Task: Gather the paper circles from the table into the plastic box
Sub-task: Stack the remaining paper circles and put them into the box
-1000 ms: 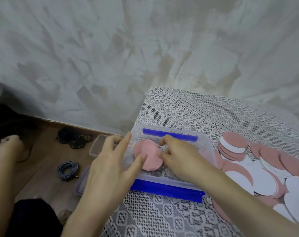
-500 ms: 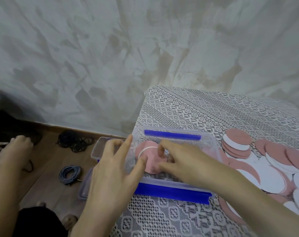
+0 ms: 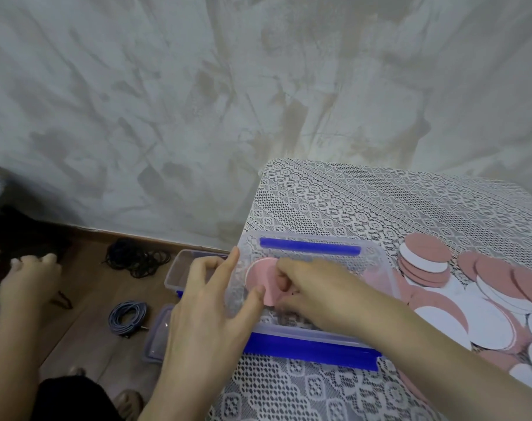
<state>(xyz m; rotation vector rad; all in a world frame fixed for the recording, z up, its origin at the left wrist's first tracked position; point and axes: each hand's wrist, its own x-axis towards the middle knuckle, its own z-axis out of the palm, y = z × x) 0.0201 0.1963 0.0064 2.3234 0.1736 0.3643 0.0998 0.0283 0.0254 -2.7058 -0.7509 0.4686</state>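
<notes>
A clear plastic box with blue clip handles sits at the table's left edge on a lace cloth. My right hand is inside the box, fingers pinched on pink paper circles standing partly on edge. My left hand grips the box's left wall, thumb inside touching the circles, fingers outside. A heap of pink and white paper circles lies on the table to the right of the box, with a small stack at its back.
The table stands against a mottled grey wall. On the wooden floor to the left lie another clear box, a lid, a blue cord coil and black cords. Another person's hand is at far left.
My right hand has curled its fingers tighter on the pink circles in the box, tipping them more upright. My left hand stays on the box wall. The view has shifted slightly.
</notes>
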